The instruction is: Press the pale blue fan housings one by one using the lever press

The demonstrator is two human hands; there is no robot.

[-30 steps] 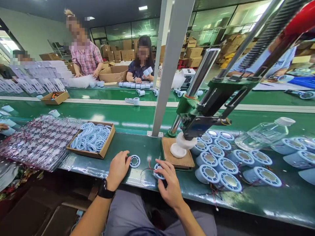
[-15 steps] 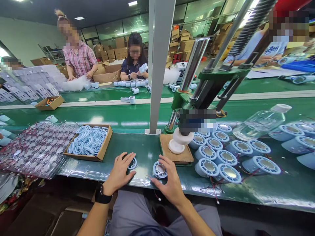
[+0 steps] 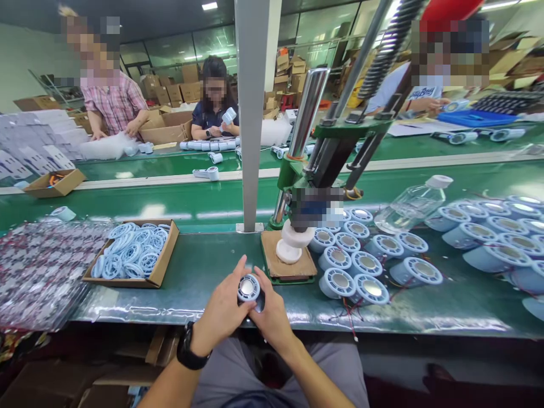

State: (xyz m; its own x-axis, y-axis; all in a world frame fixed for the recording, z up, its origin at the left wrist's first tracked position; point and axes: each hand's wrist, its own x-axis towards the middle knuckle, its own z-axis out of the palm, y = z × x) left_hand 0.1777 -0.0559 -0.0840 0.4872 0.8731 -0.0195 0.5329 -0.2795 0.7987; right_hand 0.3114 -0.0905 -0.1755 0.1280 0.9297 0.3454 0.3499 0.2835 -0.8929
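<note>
A round light-blue part (image 3: 249, 288) with a silver centre sits between my two hands near the table's front edge. My left hand (image 3: 225, 300) is curved around its left side, thumb in front and fingers behind. On the right side, the fingers and thumb of my right hand (image 3: 271, 309) are wrapped round it. To the right of my hands, a green press (image 3: 291, 164) stands with a white round head over a white cup on a wooden base (image 3: 272, 249). Several similar blue parts (image 3: 340, 281) with thin wires stand further right.
A cardboard box (image 3: 164, 266) of blue rings lies to the left, beside stacked wired pieces (image 3: 42, 266). A plastic bottle (image 3: 410, 204) leans behind the blue parts. A grey post (image 3: 251, 113) rises behind the table. Several people work across the green belt (image 3: 204, 198).
My hands have come together around the blue part. The ring that lay by my left hand no longer shows separately. The camera view has shifted to the right.
</note>
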